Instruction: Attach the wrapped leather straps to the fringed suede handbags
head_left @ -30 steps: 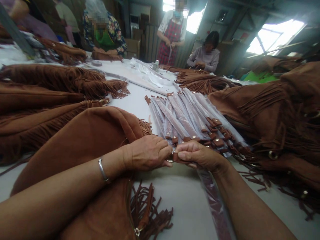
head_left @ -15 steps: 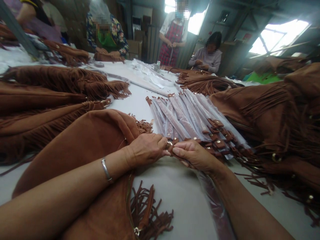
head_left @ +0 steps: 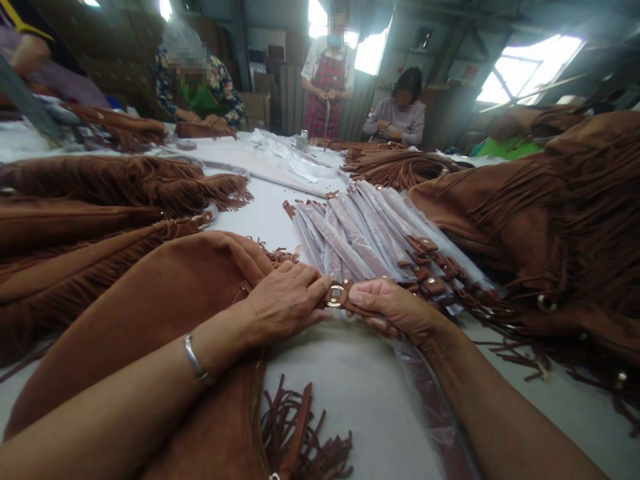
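Note:
A brown suede bag (head_left: 165,287) with fringe and a zipper lies under my left forearm. My left hand (head_left: 285,300) is closed on the bag's tab, beside a gold metal ring (head_left: 336,297). On the ring's other side, my right hand (head_left: 395,308) pinches the brown end of a strap (head_left: 430,393). The strap is wrapped in clear plastic and hangs down under my right forearm. The ring sits between both hands, joined to brown leather on either side. My fingers partly hide both leather ends.
Several plastic-wrapped straps (head_left: 350,233) lie just beyond my hands on the white table (head_left: 270,207). Fringed brown bags are piled at the left (head_left: 100,180) and right (head_left: 500,227). Several people work across the table, one in a checked apron (head_left: 327,93).
The gold ring now shows flat and fully between my hands, where it was tilted and partly covered. My hands have drawn slightly apart. The whole view has shifted a little.

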`<action>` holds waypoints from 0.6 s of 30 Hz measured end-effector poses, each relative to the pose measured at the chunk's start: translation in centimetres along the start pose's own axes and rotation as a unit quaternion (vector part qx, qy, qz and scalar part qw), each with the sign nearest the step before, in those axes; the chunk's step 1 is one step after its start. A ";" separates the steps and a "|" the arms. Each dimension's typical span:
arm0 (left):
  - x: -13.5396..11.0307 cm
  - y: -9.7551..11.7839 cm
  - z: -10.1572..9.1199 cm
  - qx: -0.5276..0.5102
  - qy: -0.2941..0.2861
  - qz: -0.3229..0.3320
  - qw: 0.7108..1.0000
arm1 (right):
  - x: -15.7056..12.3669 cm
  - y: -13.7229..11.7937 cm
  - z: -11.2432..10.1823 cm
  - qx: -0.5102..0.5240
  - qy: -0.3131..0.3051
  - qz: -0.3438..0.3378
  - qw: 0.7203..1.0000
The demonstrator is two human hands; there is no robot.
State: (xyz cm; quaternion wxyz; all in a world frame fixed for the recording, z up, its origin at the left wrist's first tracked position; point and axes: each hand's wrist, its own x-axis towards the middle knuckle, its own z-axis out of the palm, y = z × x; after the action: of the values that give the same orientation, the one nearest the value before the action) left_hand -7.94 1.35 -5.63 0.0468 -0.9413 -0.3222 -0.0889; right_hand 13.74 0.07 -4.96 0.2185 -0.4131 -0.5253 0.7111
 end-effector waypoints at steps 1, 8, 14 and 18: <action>0.0 0.0 0.0 0.004 -0.001 0.008 1.000 | 0.0 0.0 0.1 -0.006 -0.003 0.000 1.000; 0.1 0.3 0.2 0.015 0.000 0.017 1.000 | 0.1 0.3 0.3 -0.024 -0.002 -0.004 1.000; 0.4 0.0 0.4 0.027 0.016 -0.013 0.999 | 0.4 0.5 1.2 -0.053 0.026 -0.012 0.998; 0.3 -0.3 0.4 0.012 0.014 -0.017 1.000 | 0.8 0.6 0.9 -0.027 0.047 0.000 0.998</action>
State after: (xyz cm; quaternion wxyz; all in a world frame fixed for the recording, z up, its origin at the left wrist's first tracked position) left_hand -7.85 1.85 -5.95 0.0610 -0.9336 -0.3388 -0.0990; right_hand 12.63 -0.08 -5.64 0.2317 -0.4522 -0.5336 0.6761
